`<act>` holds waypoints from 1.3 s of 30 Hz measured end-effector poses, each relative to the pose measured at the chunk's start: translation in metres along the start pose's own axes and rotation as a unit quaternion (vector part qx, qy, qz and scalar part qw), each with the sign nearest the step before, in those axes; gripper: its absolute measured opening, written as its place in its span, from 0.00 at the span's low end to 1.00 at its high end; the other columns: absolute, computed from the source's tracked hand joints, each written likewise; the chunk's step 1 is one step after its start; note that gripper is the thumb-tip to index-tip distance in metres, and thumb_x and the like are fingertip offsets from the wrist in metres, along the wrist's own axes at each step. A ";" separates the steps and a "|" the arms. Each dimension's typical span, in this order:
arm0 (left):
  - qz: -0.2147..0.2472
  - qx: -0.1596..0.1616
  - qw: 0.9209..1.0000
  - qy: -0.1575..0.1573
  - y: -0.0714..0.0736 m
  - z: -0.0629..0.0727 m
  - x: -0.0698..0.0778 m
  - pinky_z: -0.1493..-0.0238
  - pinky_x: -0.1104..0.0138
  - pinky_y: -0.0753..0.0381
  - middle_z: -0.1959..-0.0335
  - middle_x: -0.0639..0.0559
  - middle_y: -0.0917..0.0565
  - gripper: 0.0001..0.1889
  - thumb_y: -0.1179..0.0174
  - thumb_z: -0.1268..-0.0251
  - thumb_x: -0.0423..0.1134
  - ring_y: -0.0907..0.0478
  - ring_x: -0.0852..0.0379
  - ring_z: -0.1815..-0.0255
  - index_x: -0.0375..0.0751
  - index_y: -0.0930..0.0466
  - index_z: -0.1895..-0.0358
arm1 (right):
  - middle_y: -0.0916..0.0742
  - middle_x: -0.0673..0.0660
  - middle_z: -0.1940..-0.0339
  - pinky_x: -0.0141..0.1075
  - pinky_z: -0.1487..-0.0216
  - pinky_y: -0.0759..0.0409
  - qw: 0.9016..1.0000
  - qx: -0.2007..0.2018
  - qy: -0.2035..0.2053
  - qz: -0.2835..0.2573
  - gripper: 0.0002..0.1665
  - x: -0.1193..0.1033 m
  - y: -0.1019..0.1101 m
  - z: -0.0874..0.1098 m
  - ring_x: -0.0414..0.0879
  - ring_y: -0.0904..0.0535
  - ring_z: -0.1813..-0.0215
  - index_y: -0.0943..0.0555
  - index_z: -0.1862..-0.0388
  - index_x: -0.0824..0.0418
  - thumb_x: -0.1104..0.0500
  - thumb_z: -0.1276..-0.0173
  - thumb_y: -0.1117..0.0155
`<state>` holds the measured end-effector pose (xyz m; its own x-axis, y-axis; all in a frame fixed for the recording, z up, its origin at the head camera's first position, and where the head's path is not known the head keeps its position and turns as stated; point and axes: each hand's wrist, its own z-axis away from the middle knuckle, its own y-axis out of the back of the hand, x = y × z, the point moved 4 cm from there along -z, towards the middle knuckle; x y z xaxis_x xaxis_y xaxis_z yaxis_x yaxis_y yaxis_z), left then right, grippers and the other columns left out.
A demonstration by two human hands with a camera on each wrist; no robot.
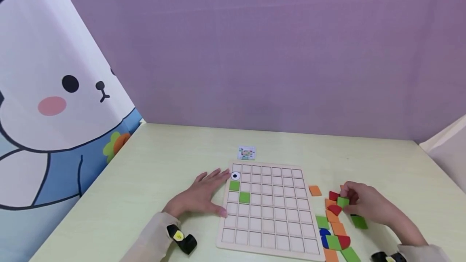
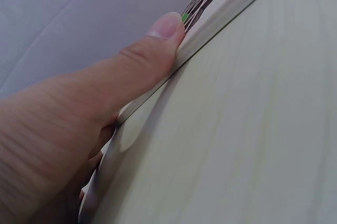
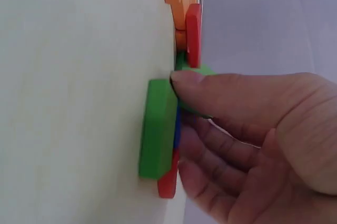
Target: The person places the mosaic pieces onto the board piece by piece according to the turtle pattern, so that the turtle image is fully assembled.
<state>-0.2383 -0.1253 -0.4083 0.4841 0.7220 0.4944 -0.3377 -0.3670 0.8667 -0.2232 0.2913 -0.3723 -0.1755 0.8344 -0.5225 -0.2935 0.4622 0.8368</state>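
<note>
A wooden grid board lies flat on the table. My left hand rests along its left side with spread fingers, the thumb on the edge and fingertips at the upper left corner. In the board's left columns sit a white eye tile and two green square tiles, one in the leftmost column and another a column over. Right of the board, my right hand pinches a green square tile between thumb and fingers, low among the loose pieces.
Loose orange, red, blue and green pieces lie in a strip beside the board's right edge, some overlapping. A single orange tile lies apart from them. A small picture card is behind the board. A purple cloth wall rises behind the table.
</note>
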 end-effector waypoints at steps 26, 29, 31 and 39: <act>-0.005 -0.001 1.000 0.007 -0.001 0.001 -0.001 0.26 0.43 0.61 0.22 0.54 0.50 0.58 0.36 0.56 0.70 0.60 0.48 0.21 0.49 0.52 0.24 | 0.19 0.54 0.66 0.29 0.70 0.22 0.989 0.043 0.080 -0.114 0.06 -0.060 -0.008 -0.042 0.43 0.23 0.67 0.23 0.64 0.62 0.65 0.39 0.34; -0.005 -0.002 1.000 0.007 -0.001 0.000 -0.001 0.26 0.44 0.61 0.22 0.55 0.50 0.58 0.35 0.56 0.70 0.60 0.48 0.21 0.49 0.52 0.24 | 0.19 0.55 0.66 0.30 0.68 0.23 0.987 0.043 0.088 -0.128 0.06 -0.073 -0.012 -0.049 0.45 0.24 0.66 0.22 0.64 0.62 0.65 0.39 0.34; -0.005 -0.003 1.000 0.006 -0.001 0.000 -0.001 0.26 0.44 0.61 0.22 0.55 0.51 0.58 0.36 0.56 0.70 0.60 0.48 0.21 0.49 0.53 0.24 | 0.19 0.55 0.66 0.30 0.65 0.23 0.984 0.043 0.104 -0.136 0.05 -0.082 -0.013 -0.053 0.44 0.25 0.65 0.22 0.65 0.63 0.66 0.40 0.35; 0.002 -0.003 1.000 0.002 0.000 -0.001 -0.002 0.26 0.43 0.61 0.22 0.54 0.51 0.58 0.35 0.56 0.69 0.60 0.47 0.21 0.49 0.53 0.24 | 0.18 0.55 0.66 0.30 0.61 0.22 0.976 0.026 0.145 -0.162 0.05 -0.115 -0.022 -0.064 0.42 0.25 0.63 0.21 0.65 0.65 0.69 0.40 0.35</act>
<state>-0.2399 -0.1259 -0.4094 0.4802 0.7229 0.4969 -0.3448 -0.3653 0.8647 -0.2568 0.1661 -0.3417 -0.3421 0.5262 -0.7785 -0.3302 0.7083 0.6239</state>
